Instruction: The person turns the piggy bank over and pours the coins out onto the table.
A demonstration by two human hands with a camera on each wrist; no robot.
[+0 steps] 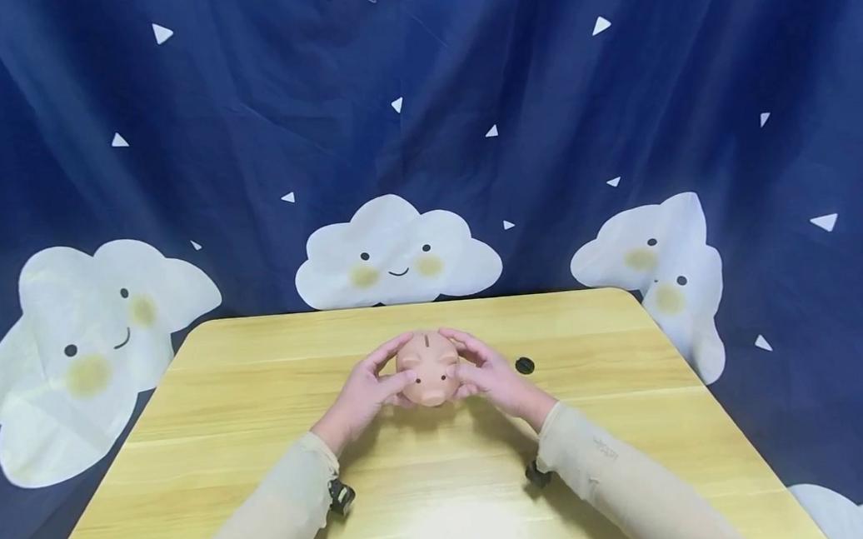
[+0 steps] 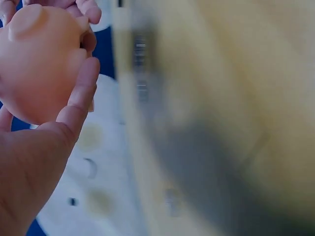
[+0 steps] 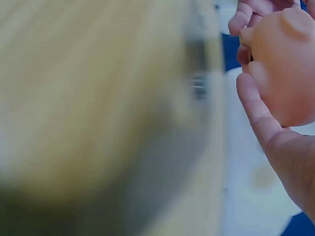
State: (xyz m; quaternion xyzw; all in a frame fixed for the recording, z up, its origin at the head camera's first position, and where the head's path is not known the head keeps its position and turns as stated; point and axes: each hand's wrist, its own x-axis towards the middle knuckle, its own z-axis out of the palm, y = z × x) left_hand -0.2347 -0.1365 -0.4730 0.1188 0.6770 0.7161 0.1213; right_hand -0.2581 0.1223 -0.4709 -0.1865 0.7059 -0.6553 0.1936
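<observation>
A small pink piggy bank (image 1: 427, 367) with a coin slot on top sits between both hands over the middle of the wooden table (image 1: 262, 432), snout facing me. My left hand (image 1: 369, 386) cups its left side, fingers curled over the back. My right hand (image 1: 485, 372) cups the right side the same way. In the left wrist view the pig (image 2: 39, 59) lies against the palm with the thumb (image 2: 78, 98) along it. The right wrist view shows the pig (image 3: 288, 64) held by the thumb (image 3: 256, 105) and curled fingers (image 3: 243, 19).
A small black round object (image 1: 524, 366) lies on the table just right of the right hand. A dark blue curtain (image 1: 541, 111) printed with white clouds hangs behind the table. Both forearms wear beige sleeves.
</observation>
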